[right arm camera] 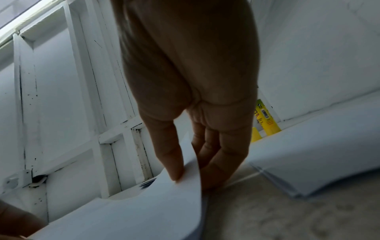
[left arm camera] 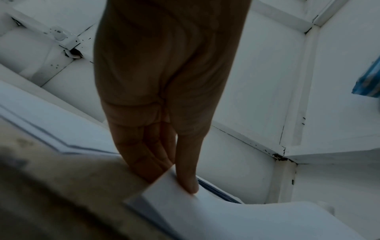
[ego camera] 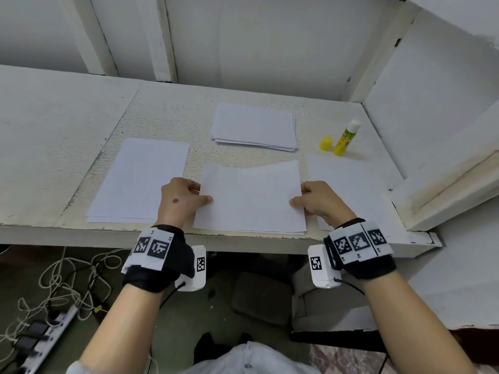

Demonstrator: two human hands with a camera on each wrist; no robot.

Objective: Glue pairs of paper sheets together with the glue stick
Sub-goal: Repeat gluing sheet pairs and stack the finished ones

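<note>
Paper: 4 lots on the table (ego camera: pixel 67 109). 1 stack at the back (ego camera: pixel 253 126), 1 pile on the left (ego camera: pixel 140 179), 1 on the right (ego camera: pixel 351 184), 1 sheet held in the middle (ego camera: pixel 251 198). Glue stick (ego camera: pixel 346 137) x1, loose yellow cap (ego camera: pixel 325 143) x1. Hands: 2, left hand (ego camera: pixel 179 197) and right hand (ego camera: pixel 321 201).

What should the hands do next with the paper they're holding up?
Probably lower it flat and press it down. Both the left hand and right hand pinch the top sheet by its side edges, its far edge sagging above the sheet underneath. The uncapped glue stick stands aside, so gluing looks done.
</note>
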